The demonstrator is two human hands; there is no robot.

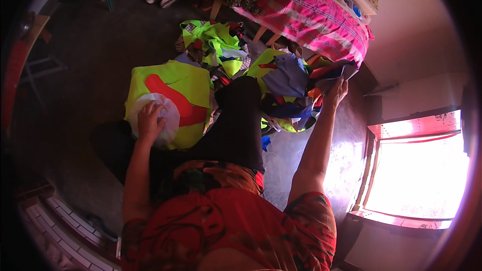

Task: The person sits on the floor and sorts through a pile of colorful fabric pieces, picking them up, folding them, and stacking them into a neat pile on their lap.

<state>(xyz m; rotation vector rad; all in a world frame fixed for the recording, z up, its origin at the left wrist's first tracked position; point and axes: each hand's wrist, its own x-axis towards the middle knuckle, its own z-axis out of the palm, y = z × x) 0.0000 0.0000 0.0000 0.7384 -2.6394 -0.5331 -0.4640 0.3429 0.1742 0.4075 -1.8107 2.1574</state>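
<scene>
From here I see matt cloth in the white disc [171,120] and yellow-green sheet [186,74]. The floor [343,168] looks smooth, glossy at right.

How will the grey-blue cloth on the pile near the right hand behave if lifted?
Likely floppy: the grey-blue cloth shows creases and an uneven, drooping outline. Probably light for its size, since it looks thin. Unlikely to roll, as it lies spread out, but it might disturb the yellow-green piece it seems to overlap.
</scene>
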